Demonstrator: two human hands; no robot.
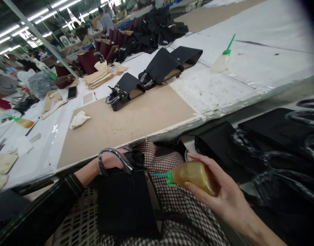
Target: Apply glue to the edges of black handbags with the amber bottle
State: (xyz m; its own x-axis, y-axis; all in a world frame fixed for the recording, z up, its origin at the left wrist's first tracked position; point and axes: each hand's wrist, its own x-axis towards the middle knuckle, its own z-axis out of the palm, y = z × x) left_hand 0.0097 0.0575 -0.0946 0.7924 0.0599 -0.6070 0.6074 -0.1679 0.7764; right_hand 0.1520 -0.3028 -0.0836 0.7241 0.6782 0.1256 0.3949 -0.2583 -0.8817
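Note:
A black handbag (123,205) rests on my lap, its curved handle (115,155) wrapped in clear plastic. My left hand (112,160) reaches behind that handle and grips the bag at its far upper side; its fingertips are mostly hidden. In my right hand (220,184) lies a squeeze bottle (194,176) of amber liquid, tilted on its side. The bottle's thin green nozzle (160,175) points left at the bag's open edge, close to it; I cannot tell whether they touch. A checked cloth (169,164) covers my lap beneath.
Several black bags (160,66) lie on the worktable beyond a tan board (131,116). A pale bottle with a green nozzle (222,61) stands at the right, another (23,122) lies left. More black bags (269,126) are stacked beside me. A plastic crate (78,218) is at lower left.

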